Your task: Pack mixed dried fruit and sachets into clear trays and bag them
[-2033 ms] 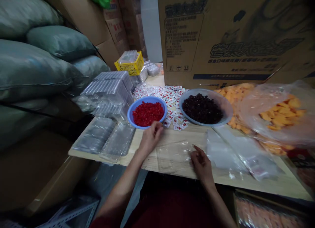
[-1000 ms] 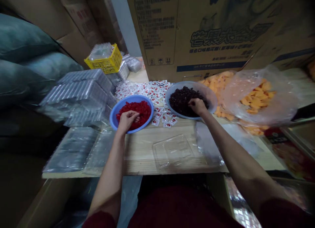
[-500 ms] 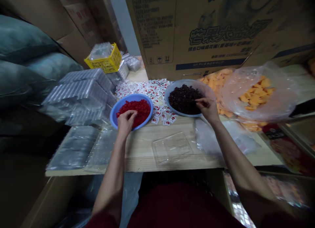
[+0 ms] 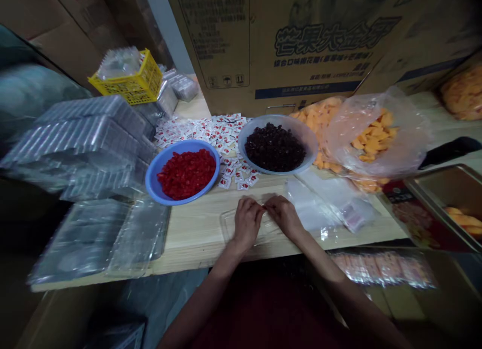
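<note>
"While the left hand (image 4: 247, 222) and right hand (image 4: 284, 216) meet over the clear tray (image 4: 268, 231), how do they look?"

"Both closed, fingertips pinched, side by side; what's between them is too small to tell!"

"And the tray?"

"Flat on the counter (image 4: 194, 231), nearer than the blue bowl (image 4: 152, 181) of red pieces (image 4: 186, 174) and the pale bowl (image 4: 309, 143) of dark pieces (image 4: 275, 147)!"

Dim indoor light, glare on clear plastic, dark corners, slight blur, wide-angle stretching
</note>
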{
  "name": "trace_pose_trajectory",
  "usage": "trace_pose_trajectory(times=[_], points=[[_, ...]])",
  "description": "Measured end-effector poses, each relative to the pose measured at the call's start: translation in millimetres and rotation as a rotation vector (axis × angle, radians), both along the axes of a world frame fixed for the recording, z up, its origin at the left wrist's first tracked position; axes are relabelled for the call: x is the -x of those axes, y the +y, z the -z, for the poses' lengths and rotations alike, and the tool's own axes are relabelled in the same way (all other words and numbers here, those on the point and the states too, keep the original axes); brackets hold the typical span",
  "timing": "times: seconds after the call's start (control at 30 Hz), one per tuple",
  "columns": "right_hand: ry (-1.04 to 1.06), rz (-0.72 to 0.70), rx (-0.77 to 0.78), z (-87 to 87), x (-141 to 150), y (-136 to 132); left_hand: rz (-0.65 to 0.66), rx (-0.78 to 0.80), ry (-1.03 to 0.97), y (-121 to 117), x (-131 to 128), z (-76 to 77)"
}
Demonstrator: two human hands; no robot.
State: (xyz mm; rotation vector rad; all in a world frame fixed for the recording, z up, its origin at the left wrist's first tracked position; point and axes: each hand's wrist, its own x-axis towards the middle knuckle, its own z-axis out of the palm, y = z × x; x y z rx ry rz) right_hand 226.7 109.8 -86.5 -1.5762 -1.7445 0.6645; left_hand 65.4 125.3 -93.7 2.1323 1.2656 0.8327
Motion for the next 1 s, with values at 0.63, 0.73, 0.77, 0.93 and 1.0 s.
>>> trace_pose_trajectory(times=[0.63,0.73,0.77,0.93,1.0], points=[[-0.379,0.214,-0.027,-65.6,-85.3,116.0,-0.21,0.346,0.558,169.0,170.6,-52.4],[-0.461,0.183,0.051,-53.6,-88.3,158.6,-0.227,0.299,0.502,166.6,169.7,-48.0],[-0.491,0.173,0.071,-48.6,-86.5,167.7,-0.239,0.273,0.471,165.9,170.8,-48.3],[-0.591,0.127,0.117,-30.9,-81.1,181.7,-0.396,0.082,0.209,162.9,173.6,-56.7],[-0.601,0.12,0.123,-28.4,-84.6,180.7,-0.484,0.0,0.069,154.6,165.3,-60.8]])
